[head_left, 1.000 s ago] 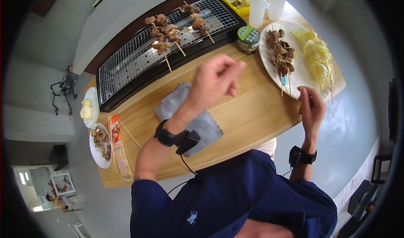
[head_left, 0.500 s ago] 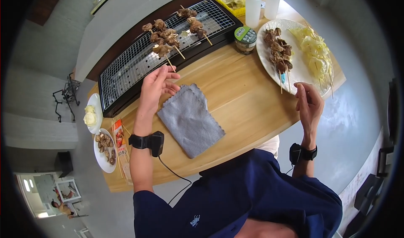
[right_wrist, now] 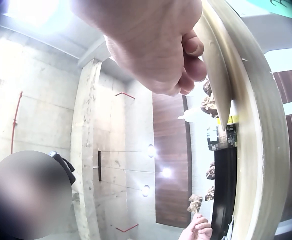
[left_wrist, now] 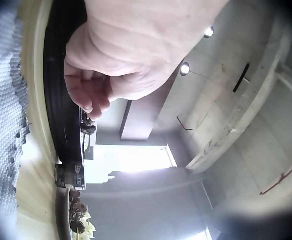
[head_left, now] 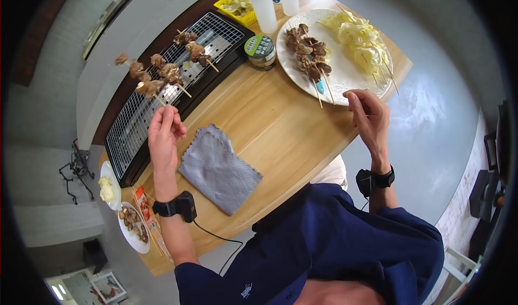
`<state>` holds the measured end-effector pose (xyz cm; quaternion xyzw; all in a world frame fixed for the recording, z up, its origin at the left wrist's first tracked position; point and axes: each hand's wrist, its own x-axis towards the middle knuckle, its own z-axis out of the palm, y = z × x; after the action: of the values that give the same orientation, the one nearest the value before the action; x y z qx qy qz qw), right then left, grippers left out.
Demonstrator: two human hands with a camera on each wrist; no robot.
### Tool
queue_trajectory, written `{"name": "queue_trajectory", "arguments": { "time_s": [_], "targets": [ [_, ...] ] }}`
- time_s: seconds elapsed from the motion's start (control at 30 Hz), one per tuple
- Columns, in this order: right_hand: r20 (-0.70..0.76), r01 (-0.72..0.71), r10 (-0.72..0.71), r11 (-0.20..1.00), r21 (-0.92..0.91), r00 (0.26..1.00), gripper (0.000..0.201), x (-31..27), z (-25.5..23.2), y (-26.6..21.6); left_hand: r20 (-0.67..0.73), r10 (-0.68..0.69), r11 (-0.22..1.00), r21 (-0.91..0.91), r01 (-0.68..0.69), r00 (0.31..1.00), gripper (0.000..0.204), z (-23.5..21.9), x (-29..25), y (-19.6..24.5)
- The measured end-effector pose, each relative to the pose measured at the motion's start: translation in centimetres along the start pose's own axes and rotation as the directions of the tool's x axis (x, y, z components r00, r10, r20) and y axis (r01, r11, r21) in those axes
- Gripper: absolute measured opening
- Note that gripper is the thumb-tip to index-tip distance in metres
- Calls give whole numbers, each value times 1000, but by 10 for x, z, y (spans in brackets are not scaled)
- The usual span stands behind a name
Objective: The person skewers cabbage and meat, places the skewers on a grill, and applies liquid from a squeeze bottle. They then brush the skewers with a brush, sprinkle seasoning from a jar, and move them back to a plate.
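Observation:
My left hand [head_left: 166, 140] pinches the bare stick end of a mushroom skewer [head_left: 148, 87] between thumb and fingers, at the near edge of the grill [head_left: 129, 116]. Brown mushroom chunks sit along the stick, and its far end is blurred. In the right wrist view this skewer [right_wrist: 195, 202] points up from the hand, raised beside the grill. Two more mushroom skewers [head_left: 169, 73] lie on the wire rack. My right hand [head_left: 371, 116], fingers loosely curled and holding nothing, is at the near rim of a white plate [head_left: 345, 84] with mushroom skewers [head_left: 307, 51] and leafy cabbage skewers [head_left: 364, 40].
A grey cloth [head_left: 218, 167] lies mid-table. A green-lidded jar [head_left: 260, 51], white squeeze bottles [head_left: 263, 8] and a yellow basket [head_left: 237, 5] stand beyond. At left are a plate of mushroom pieces [head_left: 132, 227], another small plate [head_left: 109, 189], and a packet [head_left: 143, 202] with bare sticks.
My left hand went left from mid-table to the grill, took the leftmost mushroom skewer by its stick and lifted it. The right hand stayed by the plate. The head view has shifted.

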<state>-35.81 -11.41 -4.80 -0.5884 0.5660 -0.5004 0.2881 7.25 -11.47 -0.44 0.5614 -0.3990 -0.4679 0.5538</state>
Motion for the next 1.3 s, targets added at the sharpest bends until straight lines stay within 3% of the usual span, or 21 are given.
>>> {"name": "queue_trajectory", "arguments": {
  "time_s": [0.1,0.27,0.4,0.47,0.6,0.67,0.8,0.87,1.0,1.1,1.17,1.3],
  "targets": [
    [-3,-1,1,1000,0,1000,12,0,2,-1,45,87,993,70,-90,995,16,15,-15,13],
    [20,32,-33,999,39,999,12,4,2,-16,156,69,992,93,-84,985,17,75,-38,26],
    [87,98,-101,994,43,991,13,6,0,-32,409,33,994,83,-73,912,17,135,-44,16],
    [146,49,-55,998,45,988,15,6,-3,-48,489,-24,1000,19,17,872,18,171,-44,8],
    [147,147,-142,989,-21,979,19,9,-6,-48,586,-77,996,18,82,807,22,228,-45,-14],
    [68,56,-54,998,-19,996,21,11,-8,-42,609,-103,994,34,103,786,23,243,-44,-20],
    [53,-31,34,998,-55,998,25,13,-14,-39,621,-106,994,45,99,777,26,255,-42,-29],
    [118,-220,238,964,-148,964,28,14,-14,-42,647,-122,992,57,113,752,27,258,-42,-27],
    [46,-167,165,985,45,985,28,21,-4,-26,671,-131,991,69,115,730,25,255,-37,-33],
    [112,-295,294,955,-13,949,25,29,-3,-34,677,-120,993,94,76,727,25,251,-36,-37],
    [121,-292,293,956,-26,948,26,33,-2,-32,677,7,984,128,-126,736,27,247,-36,-39],
    [57,-239,250,959,-153,967,27,48,-10,-26,634,5,980,151,-130,773,31,217,-43,-8]
  ]
}}
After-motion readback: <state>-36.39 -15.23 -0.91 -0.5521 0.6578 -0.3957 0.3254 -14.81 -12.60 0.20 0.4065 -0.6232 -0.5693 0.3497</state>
